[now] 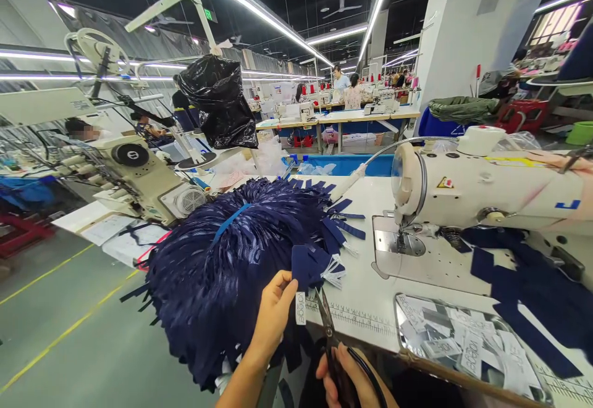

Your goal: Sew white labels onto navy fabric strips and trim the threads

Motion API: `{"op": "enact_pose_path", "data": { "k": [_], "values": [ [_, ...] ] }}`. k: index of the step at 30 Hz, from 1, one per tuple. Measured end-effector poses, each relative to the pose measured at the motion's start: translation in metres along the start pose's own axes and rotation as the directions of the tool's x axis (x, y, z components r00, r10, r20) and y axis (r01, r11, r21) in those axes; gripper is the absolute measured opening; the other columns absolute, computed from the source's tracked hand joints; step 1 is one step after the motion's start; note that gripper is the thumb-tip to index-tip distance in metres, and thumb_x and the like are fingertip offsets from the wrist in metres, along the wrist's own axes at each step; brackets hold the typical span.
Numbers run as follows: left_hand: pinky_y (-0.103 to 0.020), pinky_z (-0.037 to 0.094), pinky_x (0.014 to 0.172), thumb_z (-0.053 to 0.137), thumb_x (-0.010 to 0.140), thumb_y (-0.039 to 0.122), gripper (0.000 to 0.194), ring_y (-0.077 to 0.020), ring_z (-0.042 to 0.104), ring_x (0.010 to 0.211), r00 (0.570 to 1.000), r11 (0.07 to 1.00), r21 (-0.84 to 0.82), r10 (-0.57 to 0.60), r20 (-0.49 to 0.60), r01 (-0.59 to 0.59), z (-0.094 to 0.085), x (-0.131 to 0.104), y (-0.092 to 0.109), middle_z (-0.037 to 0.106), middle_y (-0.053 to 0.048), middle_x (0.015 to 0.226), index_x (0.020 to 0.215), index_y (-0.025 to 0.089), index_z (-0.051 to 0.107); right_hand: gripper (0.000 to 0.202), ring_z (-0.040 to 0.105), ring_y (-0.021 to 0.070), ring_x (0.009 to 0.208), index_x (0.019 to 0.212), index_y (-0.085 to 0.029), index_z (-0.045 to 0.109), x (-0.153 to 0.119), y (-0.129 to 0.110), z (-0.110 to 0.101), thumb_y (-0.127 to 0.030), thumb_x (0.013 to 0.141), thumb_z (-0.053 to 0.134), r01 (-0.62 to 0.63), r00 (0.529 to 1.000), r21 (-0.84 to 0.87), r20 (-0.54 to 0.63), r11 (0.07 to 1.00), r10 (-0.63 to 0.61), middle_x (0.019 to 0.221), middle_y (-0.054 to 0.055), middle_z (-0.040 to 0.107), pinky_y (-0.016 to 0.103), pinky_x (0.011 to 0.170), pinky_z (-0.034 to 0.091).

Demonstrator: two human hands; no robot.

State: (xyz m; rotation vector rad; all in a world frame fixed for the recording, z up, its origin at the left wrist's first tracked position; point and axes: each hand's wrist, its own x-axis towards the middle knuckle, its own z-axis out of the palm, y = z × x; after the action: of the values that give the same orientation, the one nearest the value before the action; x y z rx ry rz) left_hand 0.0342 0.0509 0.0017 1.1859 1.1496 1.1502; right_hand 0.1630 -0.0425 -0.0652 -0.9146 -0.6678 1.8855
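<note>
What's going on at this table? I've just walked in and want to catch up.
A person sits at a sewing machine. The left hand pinches a navy strip with a white label at the edge of a big bundle of navy strips. The right hand holds scissors, blades open by the label.

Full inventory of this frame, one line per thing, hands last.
Big bundle of navy fabric strips tied with a blue band: one, table's left edge.
Small navy fabric piece with white label: one, at left fingertips.
Black-handled scissors: one, blades open beside the label.
White sewing machine: one, on table, right.
Metal tray of white printed labels: one, near table edge.
Black plastic bag: one, hanging behind bundle.
White table: one, ruler along edge.
Other workers: several, far benches.
Left hand: pinching the labelled piece.
Right hand: grip on scissors.
</note>
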Motion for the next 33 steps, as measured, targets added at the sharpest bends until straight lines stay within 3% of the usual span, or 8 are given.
{"op": "enact_pose_path", "data": {
  "k": [8, 16, 19, 21, 25, 27, 30, 33],
  "values": [
    [-0.019, 0.039, 0.058, 0.063, 0.067, 0.037, 0.022, -0.0098, 0.046, 0.059, 0.998, 0.996, -0.077, -0.046, 0.035, 0.048, 0.001, -0.002, 0.000, 0.055, 0.003, 0.065, 0.067, 0.017, 0.055, 0.057, 0.041, 0.0068, 0.040, 0.073, -0.013, 0.059, 0.011, -0.013, 0.006, -0.068, 0.073, 0.044, 0.056, 0.997, -0.127, 0.058, 0.990, -0.049, 0.052, -0.001, 0.047, 0.021, 0.042, 0.031],
    [-0.019, 0.037, 0.059, 0.062, 0.067, 0.036, 0.023, -0.0096, 0.044, 0.058, 0.998, 0.992, -0.113, -0.046, 0.038, 0.050, 0.000, -0.004, -0.001, 0.049, 0.004, 0.060, 0.063, 0.017, 0.051, 0.059, 0.034, 0.0044, 0.032, 0.070, -0.012, 0.055, 0.025, 0.005, -0.004, -0.070, 0.069, 0.046, 0.106, 0.994, 0.032, 0.036, 0.994, -0.107, 0.045, -0.005, 0.041, 0.020, 0.037, 0.025],
    [-0.021, 0.038, 0.062, 0.059, 0.069, 0.035, 0.022, -0.0117, 0.045, 0.062, 0.999, 0.999, -0.040, 0.028, 0.030, -0.026, -0.003, -0.005, -0.003, 0.050, 0.002, 0.063, 0.061, 0.017, 0.050, 0.057, 0.035, 0.0051, 0.034, 0.071, -0.012, 0.056, 0.021, 0.007, -0.006, -0.069, 0.067, 0.051, 0.118, 0.993, 0.046, -0.007, 0.992, -0.118, 0.046, -0.005, 0.042, 0.021, 0.037, 0.025],
    [-0.023, 0.038, 0.065, 0.057, 0.069, 0.034, 0.023, -0.0140, 0.047, 0.066, 0.988, 0.987, 0.081, 0.133, 0.073, -0.139, -0.008, -0.007, -0.004, 0.053, -0.001, 0.068, 0.058, 0.016, 0.050, 0.056, 0.037, 0.0056, 0.035, 0.072, -0.012, 0.056, 0.016, 0.006, -0.007, -0.068, 0.067, 0.052, 0.120, 0.991, 0.054, -0.057, 0.991, -0.117, 0.046, -0.004, 0.043, 0.021, 0.038, 0.026],
    [-0.029, 0.038, 0.071, 0.041, 0.080, 0.035, 0.032, -0.0176, 0.053, 0.074, 0.904, 0.856, 0.334, 0.296, 0.309, -0.395, -0.016, -0.013, -0.010, 0.060, -0.006, 0.078, 0.058, 0.016, 0.055, 0.054, 0.037, 0.0050, 0.035, 0.072, -0.012, 0.057, 0.008, 0.001, -0.007, -0.065, 0.070, 0.051, 0.147, 0.984, 0.126, -0.115, 0.981, -0.133, 0.046, -0.004, 0.044, 0.021, 0.039, 0.025],
    [-0.029, 0.039, 0.071, 0.036, 0.084, 0.032, 0.034, -0.0169, 0.054, 0.074, 0.897, 0.794, 0.429, 0.329, 0.295, -0.432, -0.017, -0.014, -0.014, 0.060, -0.006, 0.079, 0.060, 0.017, 0.054, 0.054, 0.037, 0.0042, 0.034, 0.070, -0.011, 0.058, 0.006, -0.002, -0.006, -0.065, 0.070, 0.052, 0.148, 0.987, 0.186, -0.090, 0.971, -0.133, 0.046, -0.004, 0.044, 0.020, 0.038, 0.023],
    [-0.030, 0.040, 0.074, 0.042, 0.083, 0.029, 0.021, -0.0176, 0.054, 0.080, 0.894, 0.680, 0.592, 0.408, 0.186, -0.433, -0.013, -0.010, -0.020, 0.059, -0.006, 0.085, 0.071, 0.017, 0.055, 0.054, 0.036, 0.0033, 0.032, 0.067, -0.010, 0.059, 0.010, -0.002, -0.003, -0.065, 0.067, 0.055, 0.082, 0.996, 0.285, 0.006, 0.955, -0.087, 0.044, -0.005, 0.044, 0.019, 0.038, 0.021],
    [-0.035, 0.040, 0.075, 0.048, 0.079, 0.027, 0.016, -0.0205, 0.053, 0.084, 0.882, 0.507, 0.750, 0.420, 0.215, -0.425, -0.006, -0.006, -0.024, 0.060, -0.006, 0.087, 0.088, 0.018, 0.058, 0.055, 0.035, 0.0037, 0.029, 0.064, -0.010, 0.059, 0.016, 0.002, 0.000, -0.066, 0.063, 0.058, -0.016, 0.994, 0.362, 0.104, 0.932, -0.023, 0.041, -0.005, 0.043, 0.019, 0.038, 0.024]
  ]
}}
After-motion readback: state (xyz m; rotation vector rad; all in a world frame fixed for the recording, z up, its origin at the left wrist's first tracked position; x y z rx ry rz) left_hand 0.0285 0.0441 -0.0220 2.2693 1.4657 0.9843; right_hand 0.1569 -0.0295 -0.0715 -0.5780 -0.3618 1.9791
